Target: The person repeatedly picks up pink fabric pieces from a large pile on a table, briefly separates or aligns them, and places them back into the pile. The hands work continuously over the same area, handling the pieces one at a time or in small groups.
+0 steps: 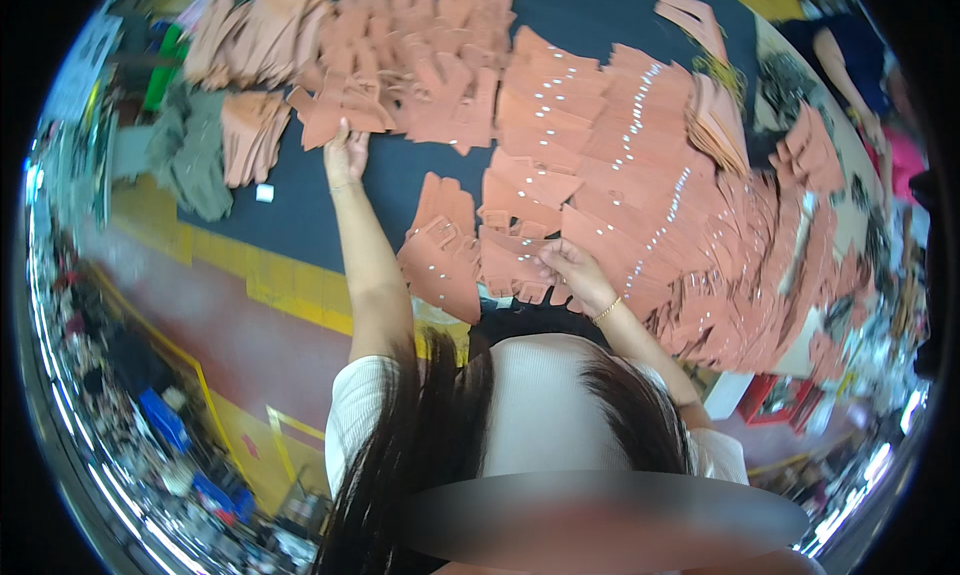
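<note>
My left hand reaches forward, its fingers closed on the near edge of a salmon-coloured cut glove piece at the front of a heap. Closer to my body, my right hand pinches another flat glove piece by its right side. That one carries small white marks, and cut-out finger shapes lie just below it. Left of it rests a glove piece with finger openings, close to the table's near edge. Overlapping rows of marked glove pieces spread ahead and to the right of my right hand.
The dark table holds large heaps of glove pieces at the back left. Grey-green cloth sits at the left edge. A bundle of strips lies at the right. Another person's arm shows beyond the far right side.
</note>
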Available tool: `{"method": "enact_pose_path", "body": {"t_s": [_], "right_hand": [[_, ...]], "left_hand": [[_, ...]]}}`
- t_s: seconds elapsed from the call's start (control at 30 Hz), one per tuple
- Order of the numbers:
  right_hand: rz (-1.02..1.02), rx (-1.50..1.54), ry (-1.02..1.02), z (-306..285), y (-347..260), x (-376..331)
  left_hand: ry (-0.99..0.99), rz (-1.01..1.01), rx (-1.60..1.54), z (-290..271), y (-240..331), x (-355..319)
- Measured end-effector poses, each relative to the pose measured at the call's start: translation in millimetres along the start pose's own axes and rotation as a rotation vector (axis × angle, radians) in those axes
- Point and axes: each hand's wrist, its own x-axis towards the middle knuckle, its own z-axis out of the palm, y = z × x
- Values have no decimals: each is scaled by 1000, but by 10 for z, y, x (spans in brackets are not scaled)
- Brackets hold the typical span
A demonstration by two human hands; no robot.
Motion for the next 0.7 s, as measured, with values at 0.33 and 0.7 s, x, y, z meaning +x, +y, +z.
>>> {"method": "enact_pose_path", "body": {"t_s": [0.33, 0.7], "right_hand": [[-196, -17, 119, -196, -6, -21], [-319, -565, 1126, -2044, 527, -1344]], "left_hand": [[302, -389, 626, -91, -31, 351], [198, -345, 980, 570, -101, -677]]}}
